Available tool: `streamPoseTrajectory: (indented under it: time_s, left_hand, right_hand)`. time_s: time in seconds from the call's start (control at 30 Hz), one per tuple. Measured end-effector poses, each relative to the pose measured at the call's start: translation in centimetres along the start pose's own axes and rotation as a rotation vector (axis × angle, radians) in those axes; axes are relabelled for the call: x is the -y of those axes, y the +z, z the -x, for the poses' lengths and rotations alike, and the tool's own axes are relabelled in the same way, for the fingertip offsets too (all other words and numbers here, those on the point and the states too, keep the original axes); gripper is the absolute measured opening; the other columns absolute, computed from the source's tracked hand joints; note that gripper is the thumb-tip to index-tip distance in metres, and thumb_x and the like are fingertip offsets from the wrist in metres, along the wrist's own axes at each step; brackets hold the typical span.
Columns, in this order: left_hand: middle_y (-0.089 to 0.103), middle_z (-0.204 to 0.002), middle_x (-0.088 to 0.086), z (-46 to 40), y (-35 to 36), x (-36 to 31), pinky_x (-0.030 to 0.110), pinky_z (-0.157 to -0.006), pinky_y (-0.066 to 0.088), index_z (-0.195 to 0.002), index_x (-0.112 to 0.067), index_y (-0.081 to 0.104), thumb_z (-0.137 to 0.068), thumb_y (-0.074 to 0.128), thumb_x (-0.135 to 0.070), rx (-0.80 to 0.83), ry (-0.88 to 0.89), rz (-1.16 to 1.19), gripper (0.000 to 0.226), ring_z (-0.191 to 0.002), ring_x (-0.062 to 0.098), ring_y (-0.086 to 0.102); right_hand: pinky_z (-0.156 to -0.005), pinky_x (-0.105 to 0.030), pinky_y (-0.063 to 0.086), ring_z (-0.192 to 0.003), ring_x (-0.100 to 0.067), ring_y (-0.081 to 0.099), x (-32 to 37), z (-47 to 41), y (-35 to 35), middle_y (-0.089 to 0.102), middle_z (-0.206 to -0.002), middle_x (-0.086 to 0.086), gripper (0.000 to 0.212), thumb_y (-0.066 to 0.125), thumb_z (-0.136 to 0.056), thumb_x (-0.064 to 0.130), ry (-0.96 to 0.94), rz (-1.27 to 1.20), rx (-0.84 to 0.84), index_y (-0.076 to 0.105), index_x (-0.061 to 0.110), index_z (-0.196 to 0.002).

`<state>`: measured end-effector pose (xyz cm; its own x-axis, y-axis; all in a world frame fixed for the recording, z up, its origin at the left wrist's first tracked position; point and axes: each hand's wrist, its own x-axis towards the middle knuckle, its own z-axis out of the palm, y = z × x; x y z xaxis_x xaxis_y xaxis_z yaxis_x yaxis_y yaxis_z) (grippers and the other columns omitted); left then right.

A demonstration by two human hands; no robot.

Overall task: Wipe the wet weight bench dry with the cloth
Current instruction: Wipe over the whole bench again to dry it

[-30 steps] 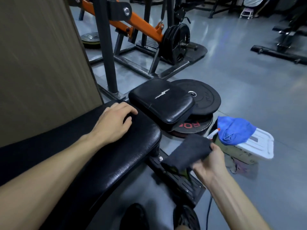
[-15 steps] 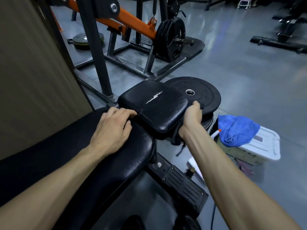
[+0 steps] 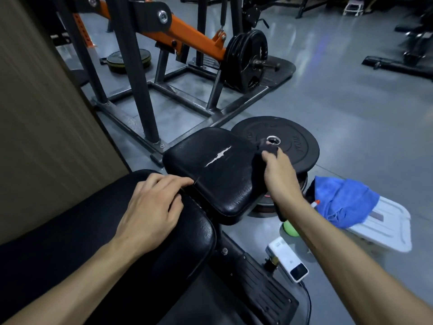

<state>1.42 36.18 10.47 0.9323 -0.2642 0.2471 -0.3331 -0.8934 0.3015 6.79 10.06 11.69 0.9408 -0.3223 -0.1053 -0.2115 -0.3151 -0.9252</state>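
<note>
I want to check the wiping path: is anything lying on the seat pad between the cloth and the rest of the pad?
Nothing visible. The right hand holds the cloth at the seat pad's far right edge; the pad's top shows only a tear.

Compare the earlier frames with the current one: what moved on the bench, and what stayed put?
The right hand, gripping the dark cloth, went from hanging off the bench's right side up to the seat pad, then along its right edge toward the far corner. The left hand stayed resting flat on the back pad. The blue cloth on the white bin did not move.
</note>
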Motion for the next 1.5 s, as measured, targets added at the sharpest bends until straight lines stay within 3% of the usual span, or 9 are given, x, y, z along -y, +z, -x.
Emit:
streamPoseTrajectory:
  time_s: [0.1, 0.27, 0.47, 0.63, 0.8, 0.93, 1.07, 1.23, 1.5]
  left_hand:
    - [0.057, -0.122, -0.029, 0.0, 0.0, -0.1, 0.023, -0.095, 0.025, -0.128, -0.041, 0.057, -0.094, 0.044, -0.026, 0.01, -0.023, 0.018, 0.04, -0.114, -0.001, 0.041]
    - [0.055, -0.122, -0.03, -0.3, 0.0, 0.0, 0.025, -0.099, 0.028, -0.129, -0.042, 0.057, -0.094, 0.043, -0.027, 0.029, -0.046, 0.033, 0.041, -0.116, -0.002, 0.042]
    - [0.055, -0.12, -0.03, -0.5, 0.1, 0.2, 0.027, -0.099, 0.033, -0.128, -0.042, 0.057, -0.095, 0.044, -0.026, 0.012, -0.035, 0.047, 0.039, -0.115, 0.0, 0.045]
    - [0.056, -0.119, -0.028, -0.5, 0.0, 0.3, 0.028, -0.097, 0.034, -0.128, -0.041, 0.056, -0.094, 0.048, -0.024, 0.005, -0.033, 0.048, 0.039, -0.114, 0.003, 0.047]
    - [0.056, -0.12, -0.028, -0.4, -0.2, 0.2, 0.025, -0.1, 0.032, -0.129, -0.042, 0.056, -0.094, 0.047, -0.025, 0.014, -0.035, 0.068, 0.04, -0.114, 0.001, 0.046]
    - [0.055, -0.12, -0.028, -0.4, -0.2, 0.4, 0.028, -0.103, 0.033, -0.129, -0.043, 0.055, -0.095, 0.046, -0.026, 0.012, -0.037, 0.086, 0.039, -0.116, -0.001, 0.044]
    - [0.054, -0.12, -0.029, -0.4, -0.1, 0.5, 0.028, -0.104, 0.032, -0.128, -0.045, 0.054, -0.098, 0.047, -0.026, 0.001, -0.028, 0.11, 0.036, -0.117, -0.001, 0.043]
    - [0.055, -0.119, -0.028, -0.6, 0.0, 0.8, 0.03, -0.101, 0.033, -0.127, -0.044, 0.054, -0.097, 0.046, -0.024, -0.014, -0.023, 0.127, 0.036, -0.114, 0.0, 0.044]
    - [0.061, -0.117, -0.021, -1.1, 0.0, 0.7, 0.035, -0.093, 0.04, -0.127, -0.036, 0.059, -0.091, 0.048, -0.015, -0.028, -0.003, 0.083, 0.043, -0.11, 0.008, 0.05]
  right_hand:
    - [-0.099, -0.034, 0.034, -0.122, -0.005, 0.047, 0.0, 0.6, -1.0, 0.053, -0.133, 0.021, 0.036, 0.044, -0.096, 0.035, -0.12, 0.082, 0.085, 0.059, 0.034, -0.128]
    - [-0.085, -0.039, 0.032, -0.122, -0.028, 0.052, 4.1, -5.9, 1.9, 0.059, -0.134, 0.008, 0.032, 0.041, -0.094, 0.039, -0.222, 0.484, 0.219, 0.063, 0.03, -0.116]
    - [-0.121, -0.041, 0.017, -0.151, -0.021, 0.022, 5.1, -8.5, 7.0, 0.027, -0.164, 0.007, 0.06, 0.037, -0.09, 0.046, -0.593, 0.802, 0.42, 0.04, 0.04, -0.15]
    - [-0.123, -0.036, 0.003, -0.154, -0.008, 0.003, 2.2, -2.3, 1.5, 0.011, -0.166, 0.017, 0.068, 0.028, -0.086, 0.053, -0.856, 0.916, 0.576, 0.025, 0.047, -0.154]
    - [-0.125, -0.038, 0.009, -0.153, -0.009, 0.01, 4.2, -2.9, 1.9, 0.016, -0.167, 0.006, 0.085, 0.022, -0.083, 0.08, -0.574, 0.717, 0.539, 0.028, 0.037, -0.156]
    - [-0.121, -0.054, 0.001, -0.154, -0.03, -0.006, 3.6, -5.2, 5.8, -0.001, -0.169, -0.006, 0.102, 0.026, -0.077, 0.09, -0.46, 1.046, 0.351, 0.003, 0.035, -0.159]
    - [-0.109, -0.048, 0.036, -0.133, -0.037, 0.047, 5.3, -10.6, 6.0, 0.048, -0.149, -0.013, 0.101, 0.038, -0.065, 0.093, -0.22, 0.917, 0.351, 0.038, 0.034, -0.148]
    - [-0.093, -0.041, 0.045, -0.104, -0.032, 0.059, 6.9, -13.0, 8.0, 0.066, -0.114, -0.014, 0.06, 0.041, -0.064, 0.074, -0.204, 0.844, 0.424, 0.063, 0.024, -0.089]
    - [-0.085, -0.039, 0.041, -0.105, -0.031, 0.056, 10.6, -11.9, 15.3, 0.064, -0.121, -0.011, 0.033, 0.041, -0.076, 0.066, -0.448, 1.082, 0.547, 0.062, 0.041, -0.08]
